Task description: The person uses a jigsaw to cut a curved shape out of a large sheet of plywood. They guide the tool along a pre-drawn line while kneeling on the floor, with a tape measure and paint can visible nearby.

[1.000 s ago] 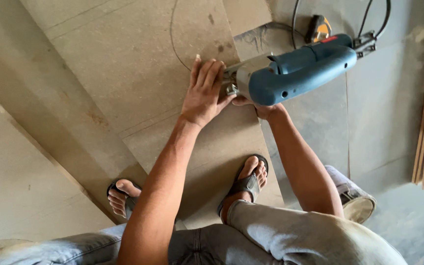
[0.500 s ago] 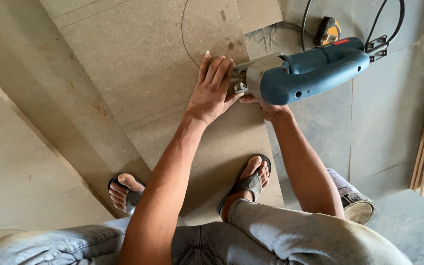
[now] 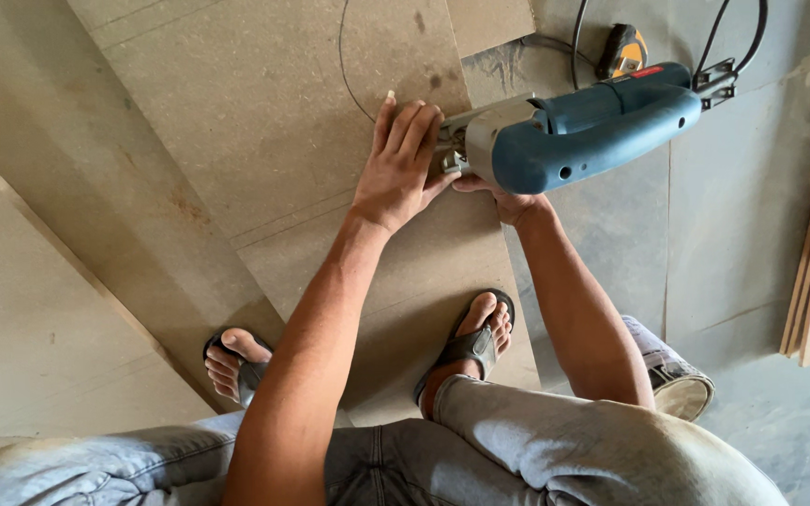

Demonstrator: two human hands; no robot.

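Left hand is pressed flat on the brown board, fingers stretched out close together, right beside the blue jigsaw. The right hand is under the saw's body, mostly hidden, so I cannot tell its grip. The saw sits at the board's edge by a drawn curve. A paint can stands on the floor, contents out of sight.
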